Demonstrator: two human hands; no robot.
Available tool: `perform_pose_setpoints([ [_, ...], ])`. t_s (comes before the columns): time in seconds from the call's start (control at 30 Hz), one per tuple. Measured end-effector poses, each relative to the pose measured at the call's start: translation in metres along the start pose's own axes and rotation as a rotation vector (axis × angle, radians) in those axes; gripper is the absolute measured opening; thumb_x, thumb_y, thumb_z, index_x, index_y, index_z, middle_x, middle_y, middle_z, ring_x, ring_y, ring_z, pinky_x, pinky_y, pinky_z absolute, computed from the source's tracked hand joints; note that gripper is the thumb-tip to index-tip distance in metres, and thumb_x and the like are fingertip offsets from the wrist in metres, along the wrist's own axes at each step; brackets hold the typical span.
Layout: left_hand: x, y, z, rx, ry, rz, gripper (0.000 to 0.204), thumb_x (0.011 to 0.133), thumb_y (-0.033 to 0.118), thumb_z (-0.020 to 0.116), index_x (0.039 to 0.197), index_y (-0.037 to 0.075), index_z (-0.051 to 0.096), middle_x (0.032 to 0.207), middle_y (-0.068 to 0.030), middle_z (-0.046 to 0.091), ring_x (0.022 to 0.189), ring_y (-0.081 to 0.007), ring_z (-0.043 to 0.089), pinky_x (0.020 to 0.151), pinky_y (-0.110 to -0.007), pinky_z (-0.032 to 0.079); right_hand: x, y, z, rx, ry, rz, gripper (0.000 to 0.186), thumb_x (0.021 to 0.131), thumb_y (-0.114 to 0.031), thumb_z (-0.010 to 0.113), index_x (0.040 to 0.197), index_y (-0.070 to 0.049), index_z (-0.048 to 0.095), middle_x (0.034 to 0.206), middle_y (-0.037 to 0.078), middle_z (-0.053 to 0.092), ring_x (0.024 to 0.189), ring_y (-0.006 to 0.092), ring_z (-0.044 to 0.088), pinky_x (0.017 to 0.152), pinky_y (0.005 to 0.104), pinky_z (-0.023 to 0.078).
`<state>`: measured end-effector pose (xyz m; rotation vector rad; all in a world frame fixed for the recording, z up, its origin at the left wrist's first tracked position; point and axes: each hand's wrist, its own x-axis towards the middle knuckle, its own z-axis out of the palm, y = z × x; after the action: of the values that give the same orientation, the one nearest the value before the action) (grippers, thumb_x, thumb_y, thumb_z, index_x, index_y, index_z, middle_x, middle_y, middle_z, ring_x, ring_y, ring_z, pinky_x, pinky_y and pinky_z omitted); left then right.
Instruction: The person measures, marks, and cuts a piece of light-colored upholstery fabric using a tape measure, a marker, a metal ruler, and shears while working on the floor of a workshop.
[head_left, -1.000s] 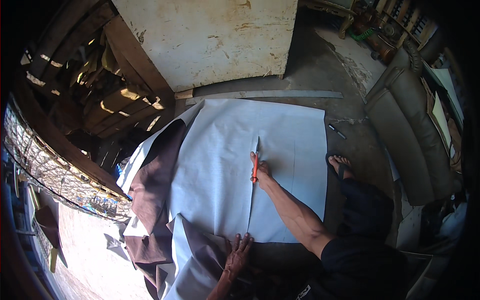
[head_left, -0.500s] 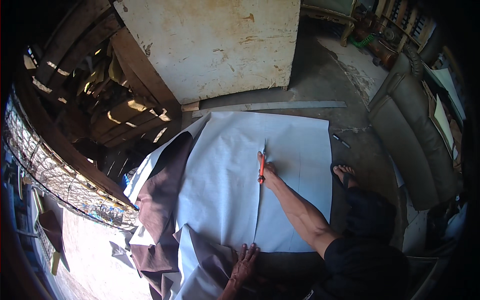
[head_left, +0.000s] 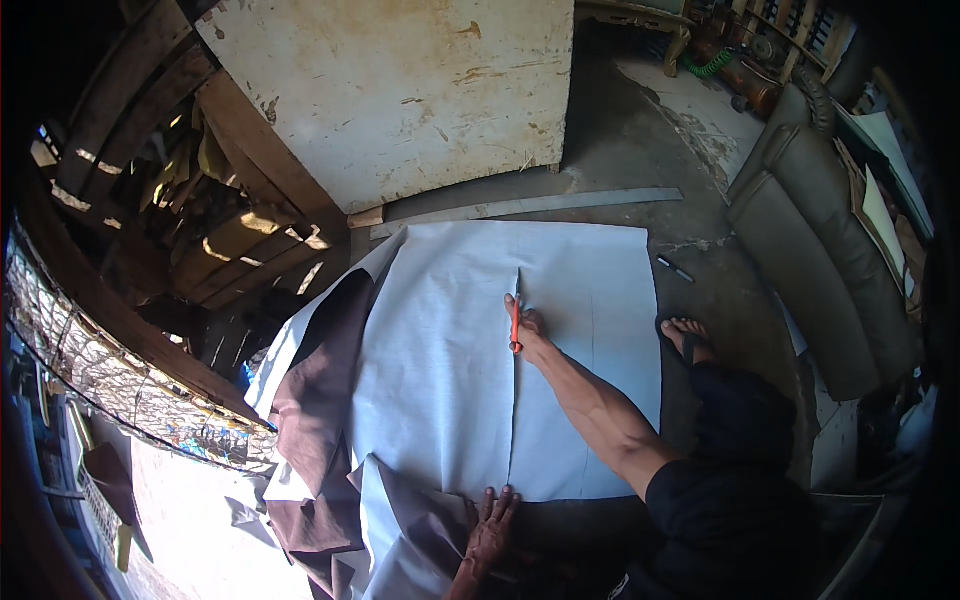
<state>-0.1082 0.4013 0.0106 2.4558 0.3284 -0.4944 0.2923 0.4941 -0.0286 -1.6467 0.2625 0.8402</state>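
A large pale grey-blue sheet of upholstery material (head_left: 440, 330) with a brown underside lies spread on the floor. My right hand (head_left: 533, 325) is closed around orange-handled scissors (head_left: 516, 328), whose blades point away from me into the sheet. Behind the scissors, a straight cut runs back to the sheet's near edge. Beside that end of the cut my left hand (head_left: 490, 530) rests on the material, fingers stretched out and holding nothing. A faint drawn line (head_left: 592, 340) runs lengthwise to the right of the scissors. Folds show the brown underside (head_left: 318, 380) on the left.
A marker pen (head_left: 676, 269) lies on the floor right of the sheet, near my sandalled foot (head_left: 690, 338). Beyond the far edge are a long flat strip (head_left: 540, 206) and a worn white panel (head_left: 400, 90). Brown cushions (head_left: 815, 270) stand right; wire mesh (head_left: 130, 360) and wood (head_left: 265, 150) stand left.
My right hand and the scissors have moved slightly farther from me along the sheet, lengthening the cut. My left hand stays in place. The whole view has shifted a little.
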Motion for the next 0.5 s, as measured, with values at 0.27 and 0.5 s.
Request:
perform_pose_setpoints([
  [0.27, -0.002, -0.01, 0.018, -0.046, 0.048, -0.029, 0.064, 0.093, 0.016, 0.045, 0.155, 0.017, 0.032, 0.164, -0.0067, 0.023, 0.15, -0.043, 0.016, 0.116, -0.07, 0.009, 0.015, -0.014, 0.001, 0.051, -0.043, 0.06, 0.07, 0.072, -0.075, 0.073, 0.069, -0.012, 0.045, 0.06, 0.002, 0.044, 0.045, 0.0159, 0.047, 0.037, 0.0323, 0.042],
  [0.5, 0.0, -0.006, 0.007, -0.006, 0.034, -0.017, 0.081, 0.087, 0.048, 0.06, 0.156, 0.017, 0.031, 0.165, -0.0081, 0.022, 0.151, -0.0422, 0.016, 0.116, -0.071, 0.008, 0.024, -0.029, -0.003, 0.058, -0.062, 0.063, 0.07, 0.071, -0.075, 0.074, 0.072, -0.01, 0.046, 0.062, 0.002, 0.045, 0.048, 0.0151, 0.047, 0.041, 0.0326, 0.045],
])
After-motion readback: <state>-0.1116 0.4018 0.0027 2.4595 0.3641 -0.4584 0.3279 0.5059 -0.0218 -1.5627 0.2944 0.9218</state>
